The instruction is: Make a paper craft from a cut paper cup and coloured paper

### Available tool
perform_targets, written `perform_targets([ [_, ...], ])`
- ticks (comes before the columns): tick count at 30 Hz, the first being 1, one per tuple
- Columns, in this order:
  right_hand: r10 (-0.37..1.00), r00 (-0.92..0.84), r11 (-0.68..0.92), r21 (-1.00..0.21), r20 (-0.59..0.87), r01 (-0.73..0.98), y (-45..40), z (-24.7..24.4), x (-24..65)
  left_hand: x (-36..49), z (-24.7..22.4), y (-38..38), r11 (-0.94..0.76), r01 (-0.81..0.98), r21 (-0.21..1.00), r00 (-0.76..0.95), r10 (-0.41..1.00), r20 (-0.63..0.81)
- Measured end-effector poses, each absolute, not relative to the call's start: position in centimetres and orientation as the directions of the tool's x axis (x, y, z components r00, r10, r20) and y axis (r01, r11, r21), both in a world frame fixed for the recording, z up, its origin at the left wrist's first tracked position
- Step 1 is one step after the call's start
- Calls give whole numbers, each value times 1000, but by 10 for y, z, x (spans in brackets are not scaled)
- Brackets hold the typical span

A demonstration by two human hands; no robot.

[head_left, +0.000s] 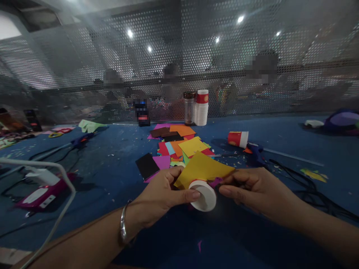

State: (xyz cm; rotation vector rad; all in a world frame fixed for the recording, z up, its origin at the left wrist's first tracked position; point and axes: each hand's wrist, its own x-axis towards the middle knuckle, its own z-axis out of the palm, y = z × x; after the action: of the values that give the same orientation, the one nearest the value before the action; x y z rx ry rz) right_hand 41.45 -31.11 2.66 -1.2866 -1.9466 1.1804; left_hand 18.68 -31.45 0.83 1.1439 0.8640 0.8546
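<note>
My left hand (171, 190) is closed on a paper cup (206, 200), its thumb on the white rim and the cup's open mouth turned toward me. A yellow sheet (204, 168) stands behind the cup, between my two hands. On the right, my right hand (249, 185) pinches a small purple piece (216, 182) beside the cup's rim. Its fingertips also lie close to the yellow sheet's right corner, and contact there is hard to make out.
Colored paper (175, 147) lies beyond my hands. Stacked cups (201, 112) and a jar (189, 110) stand behind. A fallen red cup (238, 139) and a blue glue gun (256, 152) lie right. A magenta power strip (42, 196) with cables lies left.
</note>
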Motion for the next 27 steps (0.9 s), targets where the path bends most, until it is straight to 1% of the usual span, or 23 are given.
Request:
perform_targets([
  [5, 900, -434, 168, -886, -41, 432, -312, 26, 415, 188, 7, -314, 177, -103, 979, 432, 894, -117],
  [10, 905, -420, 148, -872, -71, 466, -312, 25, 415, 188, 7, -316, 168, -55, 984, 429, 894, -129],
  [13, 905, -421, 162, -870, -56, 465, -312, 25, 414, 187, 7, -317, 156, -42, 987, 424, 897, -124],
  [20, 903, -426, 176, -866, -47, 468, -312, 26, 415, 189, 6, -317, 110, -72, 991, 424, 903, -69],
  [24, 894, -445, 169, -881, -52, 442, -311, 25, 415, 188, 5, -316, 99, -85, 992, 443, 895, -51],
  [27, 897, -439, 159, -880, -61, 448, -311, 26, 414, 186, 6, -316, 126, -98, 987, 463, 884, -67],
])
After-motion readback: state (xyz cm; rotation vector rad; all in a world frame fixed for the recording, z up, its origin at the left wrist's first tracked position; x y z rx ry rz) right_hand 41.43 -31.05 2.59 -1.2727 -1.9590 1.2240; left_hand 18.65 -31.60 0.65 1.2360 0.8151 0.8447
